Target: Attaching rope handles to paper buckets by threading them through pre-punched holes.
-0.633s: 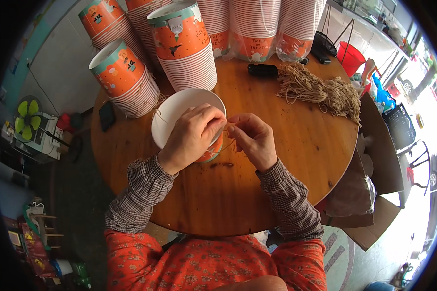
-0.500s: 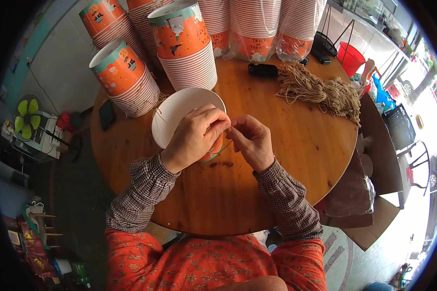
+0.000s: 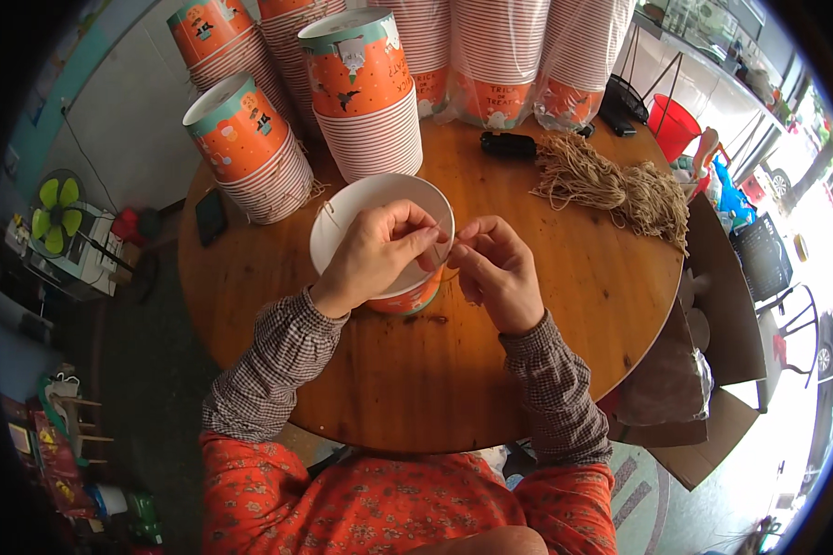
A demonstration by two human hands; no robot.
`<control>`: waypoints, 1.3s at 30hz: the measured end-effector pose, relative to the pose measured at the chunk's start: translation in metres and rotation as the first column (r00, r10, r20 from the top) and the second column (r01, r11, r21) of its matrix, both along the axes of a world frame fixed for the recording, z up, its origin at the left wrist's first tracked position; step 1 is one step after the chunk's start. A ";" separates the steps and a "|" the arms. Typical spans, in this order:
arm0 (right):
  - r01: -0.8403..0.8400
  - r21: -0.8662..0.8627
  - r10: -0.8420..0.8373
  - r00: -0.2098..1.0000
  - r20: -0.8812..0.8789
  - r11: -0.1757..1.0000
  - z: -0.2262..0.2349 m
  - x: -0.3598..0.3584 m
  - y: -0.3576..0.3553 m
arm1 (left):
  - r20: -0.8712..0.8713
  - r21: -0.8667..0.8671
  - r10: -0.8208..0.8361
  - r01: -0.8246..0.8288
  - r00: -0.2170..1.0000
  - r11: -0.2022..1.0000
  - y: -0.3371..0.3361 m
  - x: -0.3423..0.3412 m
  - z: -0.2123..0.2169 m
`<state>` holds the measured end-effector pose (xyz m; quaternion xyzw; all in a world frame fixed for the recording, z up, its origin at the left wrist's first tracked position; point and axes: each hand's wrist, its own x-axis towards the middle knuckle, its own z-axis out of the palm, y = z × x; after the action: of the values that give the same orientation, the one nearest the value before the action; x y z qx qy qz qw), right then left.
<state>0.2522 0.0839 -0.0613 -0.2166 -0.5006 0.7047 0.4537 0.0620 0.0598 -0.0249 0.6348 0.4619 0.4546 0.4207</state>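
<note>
In front of me a paper bucket (image 3: 356, 196), white inside and orange outside, stands on the round wooden table, its mouth tilted a little toward me. A short bit of twine hangs at its left rim. My left hand (image 3: 375, 259) reaches over the mouth, thumb and fingers pinched at the right rim on a thin strand of twine (image 3: 441, 248). Just outside that rim, my right hand (image 3: 502, 276) is closed in a pinch on the same thin strand. The strand's exact path between the fingertips is too fine to follow.
Stacks of orange buckets (image 3: 361, 83) line the far side, some in clear plastic bags (image 3: 495, 55). A bundle of beige twine (image 3: 611, 185) lies at the right beside a black object (image 3: 507, 144). A phone (image 3: 210, 215) rests at the left edge. Cardboard boxes (image 3: 727, 324) stand right of the table.
The bucket has shifted slightly right and its mouth shows more. My right hand has moved a little right and down, widening the gap between my hands.
</note>
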 end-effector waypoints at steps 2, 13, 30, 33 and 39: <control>-0.020 0.032 0.020 1.000 0.007 0.999 0.008 0.003 -0.004 | 0.070 -0.061 -0.014 0.019 0.997 0.998 -0.001 0.002 0.007; 0.193 0.355 -0.229 0.971 0.063 0.915 0.007 0.005 -0.003 | -0.314 0.071 -0.040 0.065 0.949 0.995 0.003 0.010 0.008; 0.023 0.001 -0.023 0.997 -0.068 1.000 0.003 0.014 0.011 | -0.225 0.137 -0.055 0.087 0.973 0.987 0.011 0.006 0.003; 0.046 0.019 -0.046 0.999 -0.004 0.999 0.003 0.014 0.010 | -0.136 -0.021 -0.151 0.150 0.979 0.988 0.009 0.003 0.009; 0.247 0.348 -0.326 0.926 0.190 0.904 -0.005 0.005 0.009 | 0.267 -0.288 -0.155 0.232 0.951 0.929 0.011 -0.001 0.017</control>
<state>0.2577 0.0929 -0.0662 -0.2970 -0.6219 0.5078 0.5169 0.0614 0.0703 -0.0082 0.5425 0.4093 0.4039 0.6124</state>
